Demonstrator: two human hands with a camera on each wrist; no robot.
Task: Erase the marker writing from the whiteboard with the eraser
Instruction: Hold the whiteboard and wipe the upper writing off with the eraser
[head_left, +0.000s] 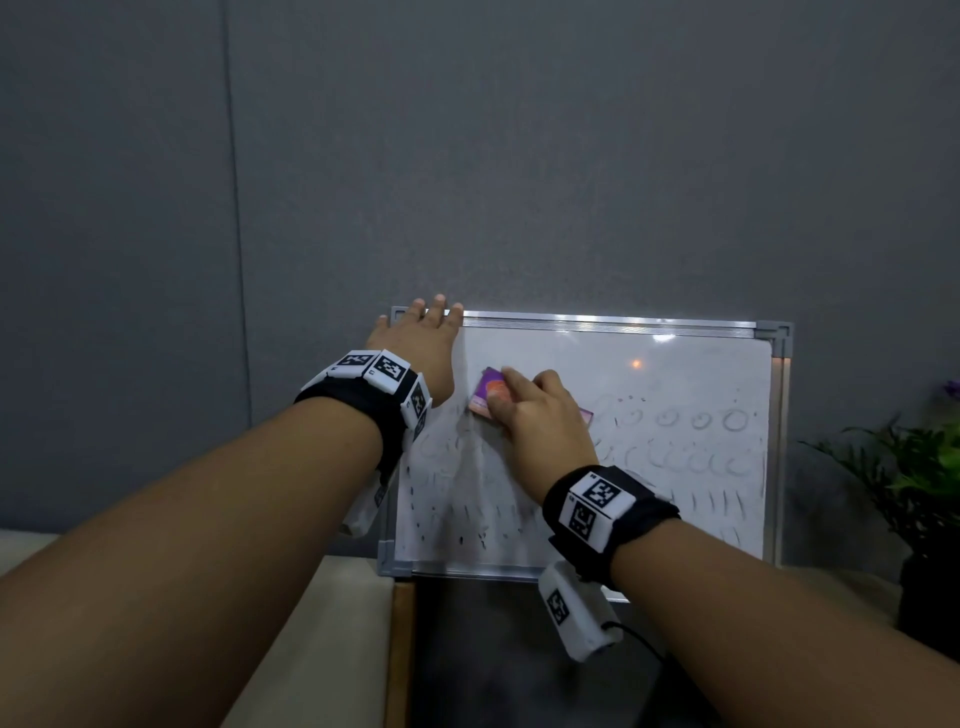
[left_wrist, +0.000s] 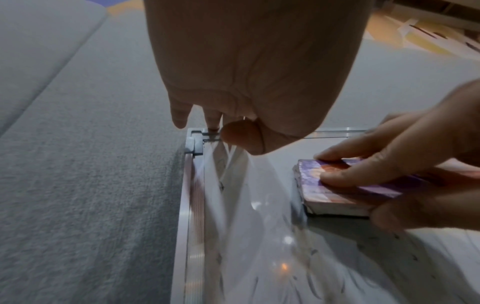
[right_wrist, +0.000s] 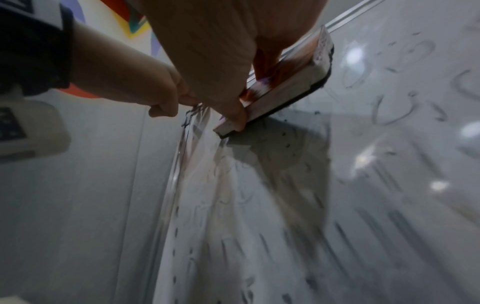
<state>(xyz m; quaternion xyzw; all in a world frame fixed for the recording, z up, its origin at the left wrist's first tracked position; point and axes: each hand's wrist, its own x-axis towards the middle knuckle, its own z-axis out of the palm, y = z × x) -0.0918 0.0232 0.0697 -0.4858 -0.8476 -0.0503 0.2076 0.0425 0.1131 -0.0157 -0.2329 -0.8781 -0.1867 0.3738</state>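
Note:
The whiteboard (head_left: 675, 374) leans upright against a grey wall. Faint marker writing (head_left: 701, 421), circles, arcs and short strokes, covers its middle and lower part; the top strip looks wiped. My left hand (head_left: 421, 332) grips the board's top left corner (left_wrist: 197, 139), fingers over the frame and thumb on the front. My right hand (head_left: 540, 415) holds the purple and orange eraser (head_left: 485, 392) flat against the board's upper left area. The eraser (left_wrist: 337, 197) is pinched between fingers on top and thumb below. Its dark felt (right_wrist: 293, 82) meets the smeared board (right_wrist: 389, 185).
A green plant (head_left: 924, 478) in a dark pot (head_left: 930, 592) stands just right of the board. The board's lower edge rests on a pale table (head_left: 311, 623) beside a dark panel (head_left: 519, 649). The grey wall (head_left: 467, 156) rises behind.

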